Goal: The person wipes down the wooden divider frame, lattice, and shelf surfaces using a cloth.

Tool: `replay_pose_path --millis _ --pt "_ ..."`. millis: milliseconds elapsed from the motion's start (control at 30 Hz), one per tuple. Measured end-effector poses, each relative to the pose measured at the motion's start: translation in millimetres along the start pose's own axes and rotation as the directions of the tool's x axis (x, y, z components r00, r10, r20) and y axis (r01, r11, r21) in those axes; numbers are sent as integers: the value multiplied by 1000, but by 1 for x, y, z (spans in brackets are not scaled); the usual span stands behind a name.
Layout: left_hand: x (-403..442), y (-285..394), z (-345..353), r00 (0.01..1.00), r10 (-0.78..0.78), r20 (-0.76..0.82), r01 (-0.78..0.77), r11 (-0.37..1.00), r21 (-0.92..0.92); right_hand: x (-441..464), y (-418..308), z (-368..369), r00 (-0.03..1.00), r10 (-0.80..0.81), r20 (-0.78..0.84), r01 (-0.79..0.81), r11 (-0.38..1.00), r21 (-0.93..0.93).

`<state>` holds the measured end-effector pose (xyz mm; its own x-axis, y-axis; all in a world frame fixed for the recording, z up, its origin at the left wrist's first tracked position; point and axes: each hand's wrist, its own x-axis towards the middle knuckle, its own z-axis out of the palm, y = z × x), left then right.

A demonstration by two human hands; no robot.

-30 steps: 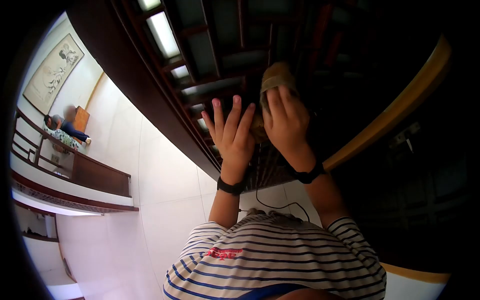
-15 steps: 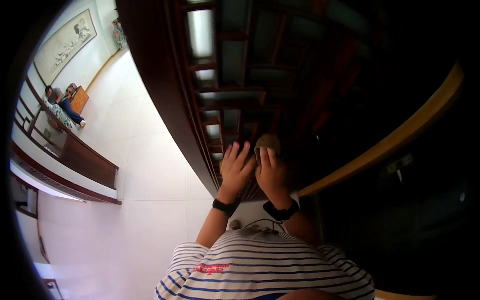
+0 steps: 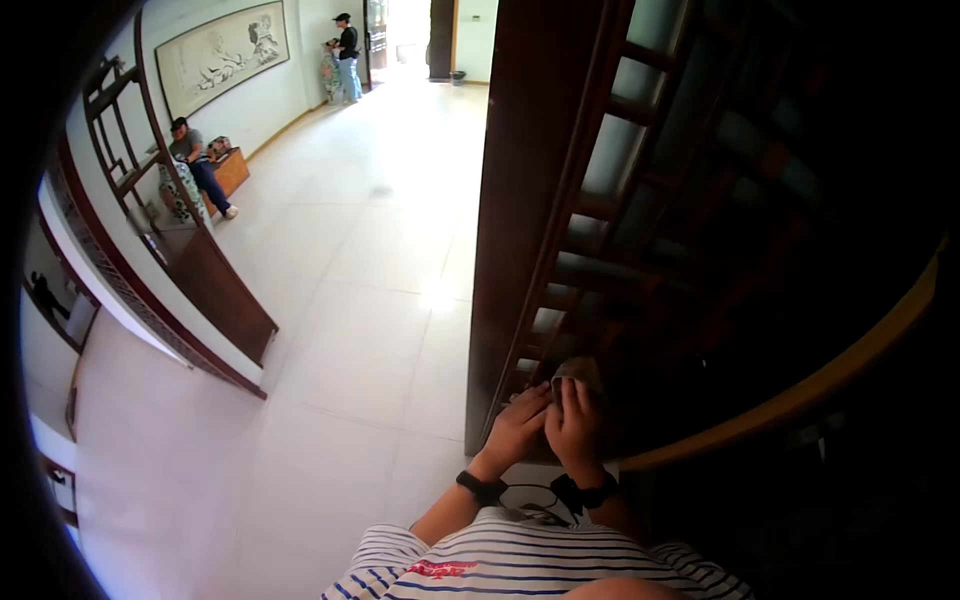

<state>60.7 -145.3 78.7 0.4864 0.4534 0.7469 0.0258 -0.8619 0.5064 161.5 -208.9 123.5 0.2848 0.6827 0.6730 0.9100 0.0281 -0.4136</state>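
Observation:
My right hand [image 3: 573, 428] presses a folded brown cloth [image 3: 582, 369] against the lower part of a dark wooden lattice panel [image 3: 530, 215]. Its fingers lie bent over the cloth. Close beside it on the left, my left hand [image 3: 516, 432] rests at the lattice with fingers stretched out, their tips near the cloth. Whether they touch the cloth I cannot tell. Both wrists wear black bands. Deep shadow hides much of the panel on the right.
Pale floor tiles [image 3: 360, 350] stretch out left of the panel. A low wooden partition [image 3: 215, 285] stands farther left. One person [image 3: 200, 170] sits by a wooden box; another person [image 3: 347, 58] stands near the bright doorway. A curved yellowish edge [image 3: 800, 395] runs along the right.
My view has swung up and left, showing more room and the doorway. In view, the hands and cloth sit lower and farther right. My left hand has come closer to the cloth.

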Motion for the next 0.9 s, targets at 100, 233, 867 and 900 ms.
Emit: replay_pose_path --millis 100,233,867,900 --pt "-13 -11 -9 989 -30 146 23 999 48 -16 -2 7 993 -84 85 85 996 -3" --pt "-9 -3 -30 979 55 195 -76 992 101 -13 6 1 953 -109 283 91 993 74" --pt "-1 9 -13 913 -173 370 189 982 -10 -14 15 -76 948 217 234 -301 361 883" --pt "-4 6 -10 917 -172 360 187 982 -8 -14 12 -79 962 235 139 -209 308 928"
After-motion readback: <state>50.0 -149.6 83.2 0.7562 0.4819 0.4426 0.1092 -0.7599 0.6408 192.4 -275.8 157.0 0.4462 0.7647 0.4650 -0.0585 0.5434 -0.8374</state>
